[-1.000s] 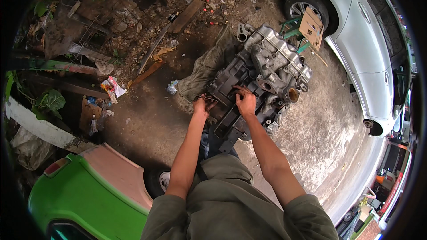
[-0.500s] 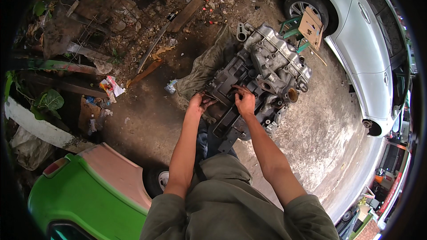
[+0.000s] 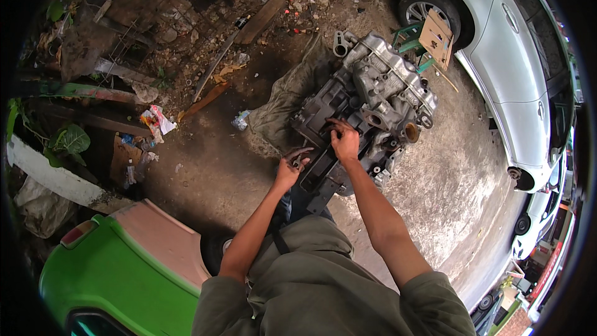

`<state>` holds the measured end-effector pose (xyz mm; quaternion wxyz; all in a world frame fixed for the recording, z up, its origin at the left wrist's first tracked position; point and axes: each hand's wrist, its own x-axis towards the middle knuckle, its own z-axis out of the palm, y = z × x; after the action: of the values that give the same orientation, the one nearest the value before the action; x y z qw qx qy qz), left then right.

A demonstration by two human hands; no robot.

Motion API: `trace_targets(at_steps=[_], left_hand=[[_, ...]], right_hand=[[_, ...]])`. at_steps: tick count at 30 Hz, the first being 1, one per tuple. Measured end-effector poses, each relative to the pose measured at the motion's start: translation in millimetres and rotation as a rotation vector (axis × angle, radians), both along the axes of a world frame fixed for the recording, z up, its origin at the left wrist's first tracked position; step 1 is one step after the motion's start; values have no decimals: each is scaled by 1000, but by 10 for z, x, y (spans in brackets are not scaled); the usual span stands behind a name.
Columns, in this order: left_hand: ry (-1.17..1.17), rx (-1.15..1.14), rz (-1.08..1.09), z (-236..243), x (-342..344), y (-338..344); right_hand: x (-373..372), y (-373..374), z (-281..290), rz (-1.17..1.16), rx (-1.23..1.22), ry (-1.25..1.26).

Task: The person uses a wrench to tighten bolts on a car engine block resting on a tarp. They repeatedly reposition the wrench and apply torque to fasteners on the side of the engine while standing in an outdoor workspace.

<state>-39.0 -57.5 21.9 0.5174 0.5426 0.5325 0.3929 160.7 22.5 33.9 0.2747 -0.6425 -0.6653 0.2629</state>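
Right hand (image 3: pixel 344 142) lies palm-down w/ fingers spread a little and curled at the tips, pressing on the dark, greasy lower casing of the engine block (image 3: pixel 367 106) — nothing gripped, just flat contact. Left hand (image 3: pixel 291 168) sits just beside the block's near-left edge, fingers loosely bent around a small dark metal part (image 3: pixel 301 154); can't tell its exact shape, it's too small, but thumb and forefinger close narrowly on it. The block itself is a chunky cast-metal lump approx. in the middle of the concrete ground (image 3: pixel 435 193), lying tilted: upper half pale grey aluminium, ribbed and knobbly w/ round ports, lower half blackened and oily. Under its far-left side lies a crumpled olive-drab cloth (image 3: pixel 283 102), soft and stained. The ground is rough, mottled grey, darker w/ oil toward the left. Beyond the block's far edge stands a small green frame w/ a piece of brown cardboard (image 3: pixel 438 37) on it. A silver car (image 3: pixel 510 43) — smooth, glossy — runs along the right side; a green car w/ a faded pinkish panel (image 3: pixel 118 267) fills the near-left corner. Planks, scrap wood and litter (image 3: pixel 186 50) pile up along the far-left edge.
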Motion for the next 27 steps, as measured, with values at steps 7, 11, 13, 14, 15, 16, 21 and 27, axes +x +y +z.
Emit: trace_targets(at_steps=[7,11,13,14,15,16,21,27], left_hand=[[77,30,-190,-238,-18,43],[275,107,-109,-98,-31,46],[399,175,-40,-16,-41,29],[382,171,-78,4,-54,52],[379,184,-114,13,-84,101],[384,184,-148,21,-108,146],[366,167,-252,51,-177,238],[429,141,-266,-106,-178,160]], right_hand=[[-11,-1,21,-13,10,5],[-19,7,29,-4,24,11],[-14,6,41,-1,25,4],[-11,0,48,-6,17,-2],[-14,-8,55,-11,8,-6],[-17,-5,64,-8,7,-10],[-28,1,91,-17,-5,1],[-26,4,95,7,0,-9]])
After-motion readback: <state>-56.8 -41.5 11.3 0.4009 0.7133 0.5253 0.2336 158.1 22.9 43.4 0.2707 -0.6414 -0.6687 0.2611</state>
